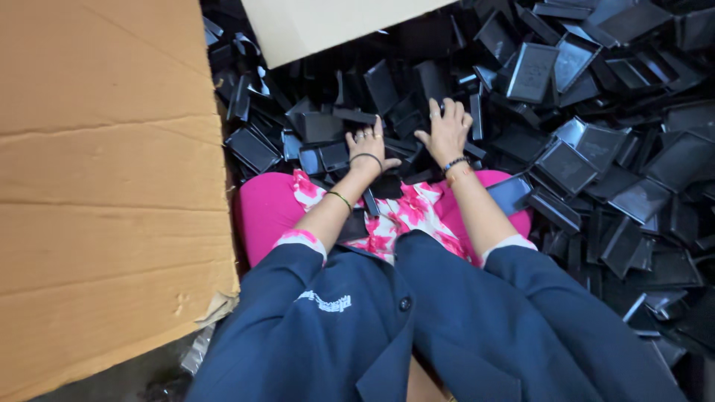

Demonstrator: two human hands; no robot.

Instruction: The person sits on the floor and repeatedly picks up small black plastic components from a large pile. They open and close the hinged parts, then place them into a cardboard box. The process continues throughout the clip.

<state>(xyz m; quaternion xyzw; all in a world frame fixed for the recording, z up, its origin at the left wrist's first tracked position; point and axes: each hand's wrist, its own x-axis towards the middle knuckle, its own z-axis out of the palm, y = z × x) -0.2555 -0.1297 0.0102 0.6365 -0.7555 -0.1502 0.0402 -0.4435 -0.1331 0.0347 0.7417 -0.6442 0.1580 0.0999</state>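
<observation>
Heaped black plastic trays [596, 149] cover the whole floor ahead of us, shallow rectangular pieces lying flat, tilted and on edge in a loose pile. Nearest to us are our own dark blue jacket sleeves [357, 327], open at the front, and under them our lap in bright pink cloth with a white and pink flower print [402, 216]. One black tray [510, 192] leans against our right knee.

Past the lap, our left hand [366, 147] lies palm down on the pile with rings on its fingers and a thin band at the wrist; its fingers are spread flat on a small black tray [325, 156], pressing rather than closing round it. Our right hand [445, 132], with a beaded bracelet, rests just beside it, fingers splayed and open over the black pieces, gripping nothing that we can see.

On our left a large brown cardboard panel [104, 186] stands against the pile. Farther off, a pale cardboard flap [313, 26] hangs over the trays.
</observation>
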